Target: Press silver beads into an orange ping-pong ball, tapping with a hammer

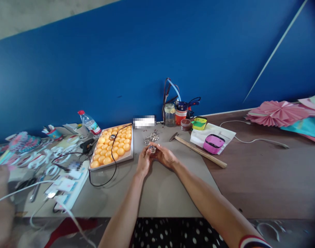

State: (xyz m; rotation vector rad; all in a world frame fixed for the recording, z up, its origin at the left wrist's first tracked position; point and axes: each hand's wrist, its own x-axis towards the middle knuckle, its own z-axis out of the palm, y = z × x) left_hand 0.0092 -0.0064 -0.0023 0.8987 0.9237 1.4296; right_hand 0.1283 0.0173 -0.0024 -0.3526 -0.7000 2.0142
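Note:
In the middle of the grey mat, my left hand (144,161) and my right hand (167,157) meet around a small round, shiny, silver-studded piece (152,149). The fingers of both hands are closed on it, and its exact kind is too small to make out. Just beyond my fingertips lies a loose pile of small shiny metal bits (151,137). To the right of my right hand, a hammer (198,151) with a wooden handle lies slantwise. Left of my hands sits a shallow white box of orange balls (112,145), with a black cable running across it.
A power strip (72,187) with plugs and cables lies at left, near a water bottle (90,123). A glass jar (170,115) and orange cup (181,117) stand by the blue wall. A pink pouch (214,144) rests at right. Another person's blurred arm (1,206) shows far left.

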